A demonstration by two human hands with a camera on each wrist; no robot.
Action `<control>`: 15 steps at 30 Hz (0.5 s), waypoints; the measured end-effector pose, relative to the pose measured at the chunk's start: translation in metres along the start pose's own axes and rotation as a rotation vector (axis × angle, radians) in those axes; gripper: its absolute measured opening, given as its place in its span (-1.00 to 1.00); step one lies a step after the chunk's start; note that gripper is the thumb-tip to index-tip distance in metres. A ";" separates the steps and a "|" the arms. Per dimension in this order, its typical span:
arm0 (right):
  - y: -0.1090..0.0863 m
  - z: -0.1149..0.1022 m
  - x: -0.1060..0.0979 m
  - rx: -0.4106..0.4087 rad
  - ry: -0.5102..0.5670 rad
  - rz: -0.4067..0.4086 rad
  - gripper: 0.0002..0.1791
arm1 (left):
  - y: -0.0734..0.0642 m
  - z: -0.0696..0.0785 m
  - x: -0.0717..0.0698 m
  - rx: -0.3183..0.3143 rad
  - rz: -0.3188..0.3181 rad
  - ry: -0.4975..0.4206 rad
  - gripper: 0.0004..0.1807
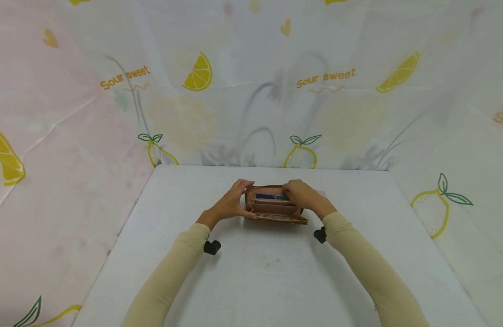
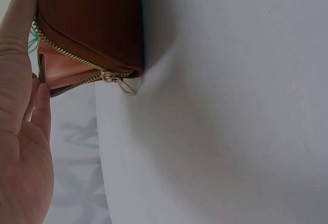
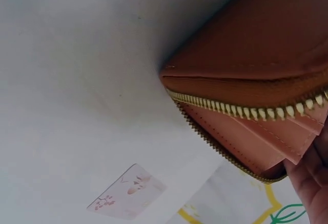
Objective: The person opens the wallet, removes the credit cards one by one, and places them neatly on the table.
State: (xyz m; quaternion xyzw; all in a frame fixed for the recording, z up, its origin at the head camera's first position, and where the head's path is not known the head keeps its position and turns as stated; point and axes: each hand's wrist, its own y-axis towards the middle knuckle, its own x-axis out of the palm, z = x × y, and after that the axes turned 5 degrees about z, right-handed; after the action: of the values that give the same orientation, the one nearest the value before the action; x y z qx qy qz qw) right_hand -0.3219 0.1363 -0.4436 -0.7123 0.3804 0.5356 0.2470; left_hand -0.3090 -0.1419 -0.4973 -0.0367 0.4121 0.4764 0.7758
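A brown zip-around wallet (image 1: 273,209) stands unzipped on the white table, its opening facing me. Pink dividers show inside, with a blue card (image 1: 265,196) and a green one (image 1: 281,197) tucked behind them. My left hand (image 1: 231,203) grips the wallet's left end, thumb at the front flap and fingers at the back rim. At the back right, my right hand (image 1: 306,196) holds the wallet by its upper edge, close to the green card; its fingertips are partly hidden. In the left wrist view a gold zipper pull (image 2: 126,86) hangs at the wallet's corner.
A pale card with a pink floral print (image 3: 126,193) lies on the table beside the wallet in the right wrist view. Lemon-printed fabric (image 1: 251,91) rises behind the table (image 1: 268,277) and along both sides. Dark wrist-worn pieces (image 1: 212,247) show below the sleeves.
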 end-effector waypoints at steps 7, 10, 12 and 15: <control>-0.002 -0.001 0.001 -0.039 -0.056 0.040 -0.81 | -0.001 0.001 -0.002 -0.010 -0.005 0.001 0.18; -0.002 -0.002 -0.001 -0.047 -0.070 0.047 -0.81 | -0.001 0.002 -0.002 -0.015 -0.006 0.003 0.17; -0.001 -0.003 -0.002 -0.054 -0.081 0.037 -0.81 | -0.001 0.001 -0.002 -0.013 -0.007 0.006 0.16; 0.000 -0.003 -0.004 -0.063 -0.088 0.009 -0.80 | 0.001 0.000 -0.001 -0.006 -0.008 0.009 0.16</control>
State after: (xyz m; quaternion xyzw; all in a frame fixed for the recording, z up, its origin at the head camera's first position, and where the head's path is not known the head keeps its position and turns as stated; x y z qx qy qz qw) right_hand -0.3206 0.1349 -0.4386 -0.6937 0.3554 0.5793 0.2385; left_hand -0.3094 -0.1424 -0.4959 -0.0428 0.4141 0.4744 0.7756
